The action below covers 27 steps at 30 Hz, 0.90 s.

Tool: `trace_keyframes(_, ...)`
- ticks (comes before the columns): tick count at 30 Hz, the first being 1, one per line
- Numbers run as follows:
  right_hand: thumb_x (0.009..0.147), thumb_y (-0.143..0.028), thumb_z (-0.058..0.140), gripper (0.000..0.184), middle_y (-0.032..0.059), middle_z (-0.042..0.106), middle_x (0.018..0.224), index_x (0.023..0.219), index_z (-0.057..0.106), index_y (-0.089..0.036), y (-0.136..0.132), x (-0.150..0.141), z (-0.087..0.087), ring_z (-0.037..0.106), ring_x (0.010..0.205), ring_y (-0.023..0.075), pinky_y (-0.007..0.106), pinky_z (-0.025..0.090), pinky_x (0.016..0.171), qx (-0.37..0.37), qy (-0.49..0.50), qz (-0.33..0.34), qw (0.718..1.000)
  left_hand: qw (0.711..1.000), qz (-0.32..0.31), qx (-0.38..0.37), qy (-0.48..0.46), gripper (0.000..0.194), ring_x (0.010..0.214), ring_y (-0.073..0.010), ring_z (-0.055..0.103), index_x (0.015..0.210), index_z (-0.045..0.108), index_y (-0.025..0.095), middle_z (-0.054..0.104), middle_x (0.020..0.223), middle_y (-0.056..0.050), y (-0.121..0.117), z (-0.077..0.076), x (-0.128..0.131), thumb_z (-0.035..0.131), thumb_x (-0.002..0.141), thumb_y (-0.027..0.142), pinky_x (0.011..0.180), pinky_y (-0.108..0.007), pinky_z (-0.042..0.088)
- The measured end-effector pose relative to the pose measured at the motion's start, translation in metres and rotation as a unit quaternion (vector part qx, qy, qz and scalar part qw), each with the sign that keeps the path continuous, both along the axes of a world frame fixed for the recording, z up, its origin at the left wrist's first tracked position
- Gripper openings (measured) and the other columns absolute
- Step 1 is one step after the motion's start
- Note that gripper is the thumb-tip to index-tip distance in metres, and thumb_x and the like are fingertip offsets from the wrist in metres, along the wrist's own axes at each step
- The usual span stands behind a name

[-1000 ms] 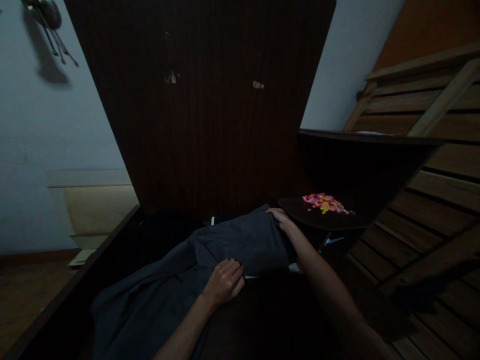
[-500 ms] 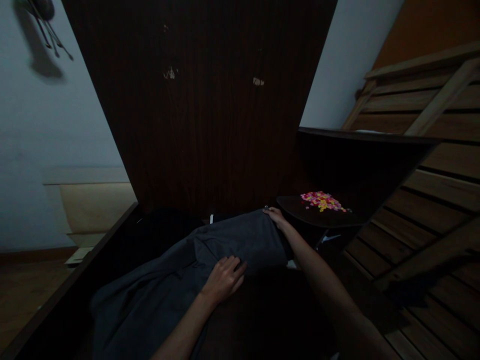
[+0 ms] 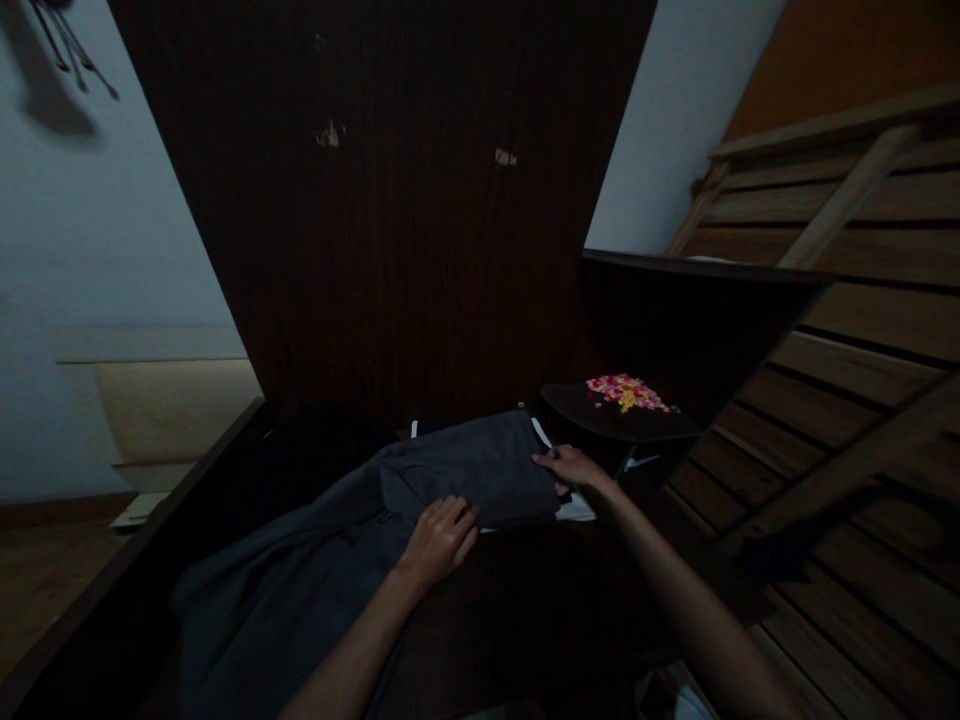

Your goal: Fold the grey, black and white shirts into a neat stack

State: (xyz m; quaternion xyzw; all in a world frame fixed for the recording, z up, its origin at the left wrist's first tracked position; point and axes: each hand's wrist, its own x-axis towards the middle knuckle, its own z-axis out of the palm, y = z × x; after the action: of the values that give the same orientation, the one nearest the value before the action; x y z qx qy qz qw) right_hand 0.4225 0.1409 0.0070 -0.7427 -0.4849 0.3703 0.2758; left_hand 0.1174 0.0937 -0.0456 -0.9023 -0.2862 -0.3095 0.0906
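I've got the grey cloth (image 3: 480, 460) on the dark surface (image 3: 540, 610) in front of me: R part fairly smooth, L part bunched in loose creases & running down toward me. My R hand (image 3: 570, 468) has the R edge pinched b/w thumb & fingers, AFAICT. My L hand (image 3: 442, 537) rests on the near edge, fingers curled; can't make out if it's gripping or just pressing.

Looks soft & limp, prob. light to mid wt., matte so not v. slippery. Won't break, but I'd expect it to crease easily & sag w/o support. Best hold IMO: the corners of the R end, or one edge w/ a flat palm on the middle so it doesn't drag. A white piece (image 3: 577, 508), material unclear, shows just beside the R end.

Surface is v. dark, details lost nr. me. Tall dark wood panel (image 3: 420, 250) stands behind, w/ a couple of pale scuffs. To the R, a rounded shelf (image 3: 570, 408) carries petal-like bits (image 3: 628, 390) in pink, red & yellow, apart from the cloth. Beyond, wooden slats (image 3: 892, 305). Pale wall (image 3: 150, 200) on the L, cream panel (image 3: 180, 405) low down. Rm. is dim.
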Motion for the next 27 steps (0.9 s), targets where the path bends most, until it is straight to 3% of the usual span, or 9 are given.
trace_keyframes(6, 0.073, -0.034, 0.072, 0.021, -0.0009, 0.061, 0.054, 0.067, 0.058, -0.019, -0.003, -0.009, -0.009, 0.057, 0.050, 0.0144, 0.024, 0.046, 0.045, 0.066, 0.087, -0.069, 0.992, 1.000, -0.006, -0.003, -0.018, 0.024, 0.093, -0.0211, 0.064, 0.110, 0.064, 0.019, 0.065, 0.097, -0.009, -0.001, 0.003, 0.000, 0.049, 0.092, 0.022, 0.082, -0.035, 0.053)
trace_keyframes(11, 0.074, -0.031, 0.067, 0.019, -0.0041, 0.048, 0.044, 0.064, 0.057, -0.018, 0.013, -0.011, -0.010, 0.046, 0.041, 0.0112, 0.022, 0.036, 0.040, 0.083, 0.129, -0.079, 0.985, 1.000, -0.010, -0.006, -0.017, 0.024, 0.091, -0.0202, 0.063, 0.110, 0.064, 0.019, 0.065, 0.096, -0.009, -0.001, 0.004, -0.001, 0.048, 0.092, 0.023, 0.081, -0.034, 0.054)
trace_keyframes(14, 0.070, -0.022, 0.064, 0.011, -0.0049, 0.053, 0.053, 0.078, 0.057, -0.019, 0.017, -0.012, -0.018, 0.052, 0.048, 0.0118, 0.021, 0.039, 0.047, 0.129, 0.144, -0.101, 0.976, 1.000, -0.017, 0.002, -0.019, 0.024, 0.091, -0.0200, 0.063, 0.110, 0.064, 0.018, 0.065, 0.096, -0.009, 0.000, 0.004, -0.002, 0.049, 0.092, 0.023, 0.080, -0.033, 0.054)
trace_keyframes(20, 0.062, -0.022, 0.057, 0.045, -0.0003, 0.067, 0.077, 0.107, 0.054, -0.020, 0.018, -0.009, -0.043, 0.065, 0.076, 0.0199, 0.028, 0.049, 0.067, 0.225, 0.181, -0.129, 0.949, 0.999, -0.024, 0.009, -0.034, 0.023, 0.090, -0.0204, 0.063, 0.109, 0.064, 0.018, 0.065, 0.094, -0.008, 0.000, 0.002, -0.002, 0.051, 0.090, 0.021, 0.083, -0.034, 0.054)
trace_keyframes(27, 0.053, -0.017, 0.052, 0.059, 0.0040, 0.072, 0.099, 0.112, 0.056, -0.024, 0.020, -0.011, -0.055, 0.065, 0.081, 0.0199, 0.026, 0.048, 0.063, 0.261, 0.249, -0.089, 0.928, 0.998, -0.034, 0.022, -0.046, 0.022, 0.084, -0.0191, 0.063, 0.108, 0.063, 0.018, 0.064, 0.090, -0.007, 0.002, 0.001, -0.003, 0.053, 0.089, 0.020, 0.076, -0.032, 0.055)
